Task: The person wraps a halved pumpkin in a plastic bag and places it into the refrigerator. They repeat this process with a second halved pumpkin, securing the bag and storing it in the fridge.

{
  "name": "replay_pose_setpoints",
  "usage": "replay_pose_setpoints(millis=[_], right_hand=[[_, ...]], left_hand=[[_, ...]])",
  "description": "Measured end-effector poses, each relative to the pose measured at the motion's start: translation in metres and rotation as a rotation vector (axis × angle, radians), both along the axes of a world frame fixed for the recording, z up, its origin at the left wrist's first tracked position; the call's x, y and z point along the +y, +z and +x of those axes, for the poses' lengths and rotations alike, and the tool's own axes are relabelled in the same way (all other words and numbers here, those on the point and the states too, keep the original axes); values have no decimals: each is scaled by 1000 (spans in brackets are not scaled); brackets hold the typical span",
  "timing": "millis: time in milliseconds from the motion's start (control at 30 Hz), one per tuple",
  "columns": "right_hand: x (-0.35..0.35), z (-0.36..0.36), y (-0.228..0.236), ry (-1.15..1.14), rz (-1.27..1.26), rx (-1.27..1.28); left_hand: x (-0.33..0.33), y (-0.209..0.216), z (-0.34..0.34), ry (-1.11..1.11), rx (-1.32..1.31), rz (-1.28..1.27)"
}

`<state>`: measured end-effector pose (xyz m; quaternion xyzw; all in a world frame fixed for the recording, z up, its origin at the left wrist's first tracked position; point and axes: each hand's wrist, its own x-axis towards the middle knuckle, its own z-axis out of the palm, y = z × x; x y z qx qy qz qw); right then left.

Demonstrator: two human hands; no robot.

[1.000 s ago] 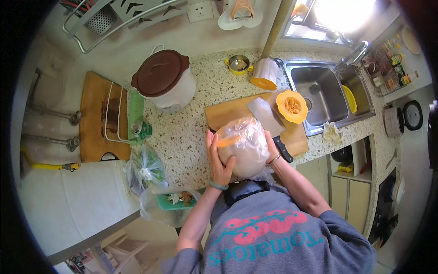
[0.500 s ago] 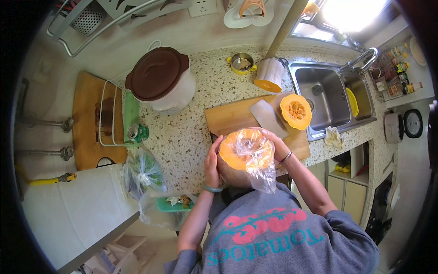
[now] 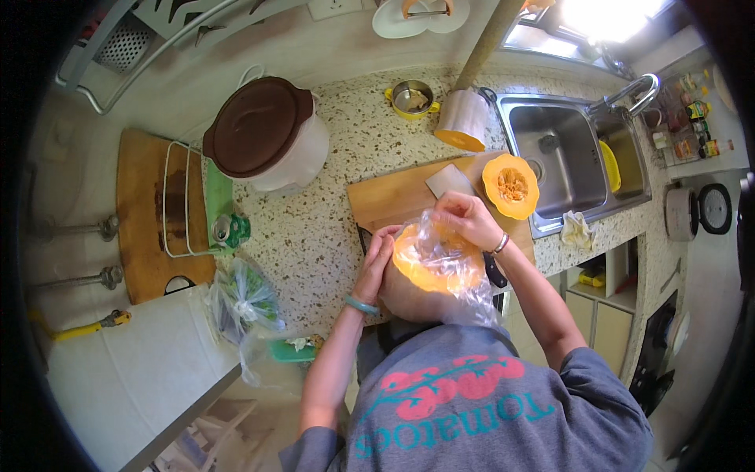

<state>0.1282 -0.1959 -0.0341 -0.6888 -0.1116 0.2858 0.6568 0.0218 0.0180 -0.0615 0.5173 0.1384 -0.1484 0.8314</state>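
Observation:
Close to my body at the counter edge is a large cut pumpkin (image 3: 409,295), its orange face turned up. Clear plastic film (image 3: 465,275) lies crumpled over part of that face and hangs down its right side. My left hand (image 3: 376,263) is wrapped against the pumpkin's left side. With bent fingers, my right hand (image 3: 469,224) pinches the film and lifts it above the far rim. Beyond the hands, a cleaver (image 3: 454,179) lies on the wooden cutting board (image 3: 385,197), its blade partly covered by my right hand. A seeded pumpkin piece (image 3: 511,186) sits at the board's right.
Behind the board are another pumpkin piece (image 3: 462,119) and a small yellow-handled pot (image 3: 412,100). A lidded cooker (image 3: 263,130) stands at left, near a green can (image 3: 230,230) and bagged greens (image 3: 250,295). The double sink (image 3: 550,141) is at right, a cloth (image 3: 578,231) on its edge.
My right hand has left the pumpkin's right side and now pulls a pinch of film upward. The left hand stays on the pumpkin, which has shifted slightly right.

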Motion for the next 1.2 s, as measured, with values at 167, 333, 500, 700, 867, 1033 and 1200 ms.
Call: replay_pose_setpoints(millis=[167, 333, 500, 700, 867, 1033, 1200], right_hand=[[13, 17, -21, -40, -129, 78], [13, 16, -79, -35, -57, 465], [16, -3, -63, -178, 175, 837], [-3, -64, -69, -269, 622, 867], [-4, -76, -59, -288, 568, 893], [-2, -81, -75, -265, 609, 905], [0, -101, -76, -330, 544, 842]], left_hand=[[0, -4, -7, -43, 93, -149], [-1, -51, -41, 100, 350, -259], [-11, -25, -56, 210, 343, -261], [2, -40, -55, 322, 336, -334], [9, -70, -60, 349, 356, -147], [14, -81, -62, 326, 228, 202], [3, -74, -92, 167, 224, 614]])
